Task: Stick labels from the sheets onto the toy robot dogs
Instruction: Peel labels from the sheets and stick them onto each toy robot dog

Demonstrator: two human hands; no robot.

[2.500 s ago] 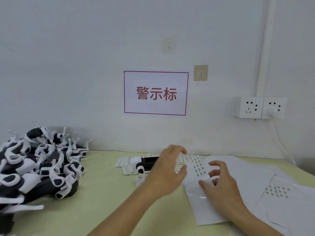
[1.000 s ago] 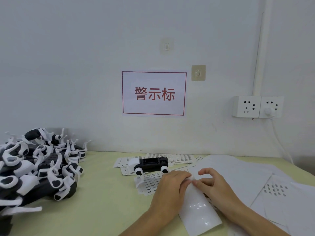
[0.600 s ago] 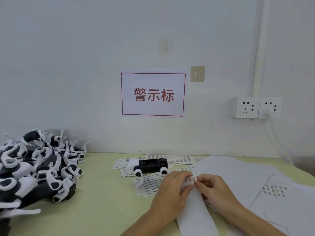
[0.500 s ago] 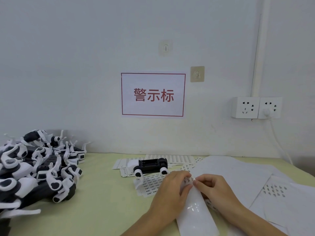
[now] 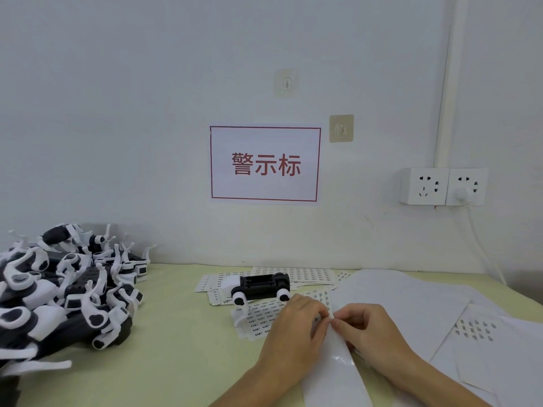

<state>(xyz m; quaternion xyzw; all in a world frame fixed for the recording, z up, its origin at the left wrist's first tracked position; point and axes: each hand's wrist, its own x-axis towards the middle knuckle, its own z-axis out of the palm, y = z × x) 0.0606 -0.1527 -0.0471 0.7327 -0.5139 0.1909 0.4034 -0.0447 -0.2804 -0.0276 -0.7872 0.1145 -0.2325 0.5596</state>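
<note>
A black and white toy robot dog (image 5: 258, 287) lies on its back on label sheets (image 5: 293, 274) near the table's middle. In front of it my left hand (image 5: 296, 327) and my right hand (image 5: 367, 330) meet fingertip to fingertip at the top edge of a glossy white label sheet (image 5: 335, 371) bent toward me. Both hands pinch that edge with curled fingers. Whether a single label is lifted is hidden by my fingers. More printed labels (image 5: 258, 315) lie under my left hand.
A heap of black and white toy robot dogs (image 5: 61, 289) fills the table's left side. Loose white backing sheets (image 5: 426, 304) cover the right side. The wall stands close behind with a red-framed sign (image 5: 264, 164) and sockets (image 5: 442, 186) with a cable.
My left hand came back from near the toy dog and joined my right hand on the sheet. The sheet was pulled toward me and bent over; both hands now work at its top edge.
</note>
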